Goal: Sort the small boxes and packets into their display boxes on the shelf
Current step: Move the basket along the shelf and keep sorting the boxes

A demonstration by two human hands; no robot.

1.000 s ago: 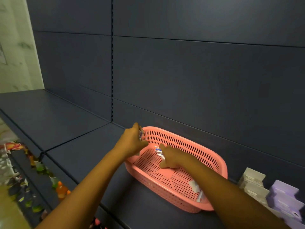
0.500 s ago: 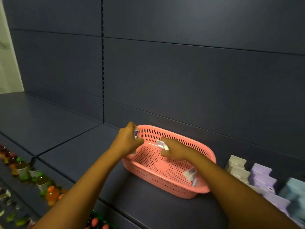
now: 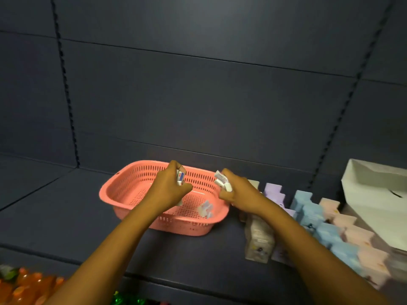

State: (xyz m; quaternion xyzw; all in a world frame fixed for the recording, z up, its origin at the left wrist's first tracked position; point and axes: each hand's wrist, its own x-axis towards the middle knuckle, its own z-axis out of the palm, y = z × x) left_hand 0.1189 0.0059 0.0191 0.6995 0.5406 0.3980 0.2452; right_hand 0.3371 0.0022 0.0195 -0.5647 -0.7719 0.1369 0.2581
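A pink perforated basket (image 3: 123, 190) sits on the dark shelf. My left hand (image 3: 169, 190) hovers over the basket and grips a small white packet with a red and blue label (image 3: 180, 177). My right hand (image 3: 240, 194) is at the basket's right rim and holds small white packets (image 3: 221, 180) in its curled fingers. A few pale packets (image 3: 206, 209) lie in the basket's right corner. To the right stand stepped display boxes: beige (image 3: 258, 238), lilac (image 3: 274, 191), blue (image 3: 312, 213) and pink (image 3: 352, 230).
A large white open carton (image 3: 378, 194) stands at the far right behind the display boxes. Orange bottles (image 3: 24, 289) fill the lower shelf at bottom left. The dark shelf (image 3: 55, 216) stretches left of the basket, with the dark back panel behind.
My right hand has lifted out of the basket with packets and moved to its right rim. The view has swung right, bringing the display boxes and carton into sight. My left hand keeps its packet.
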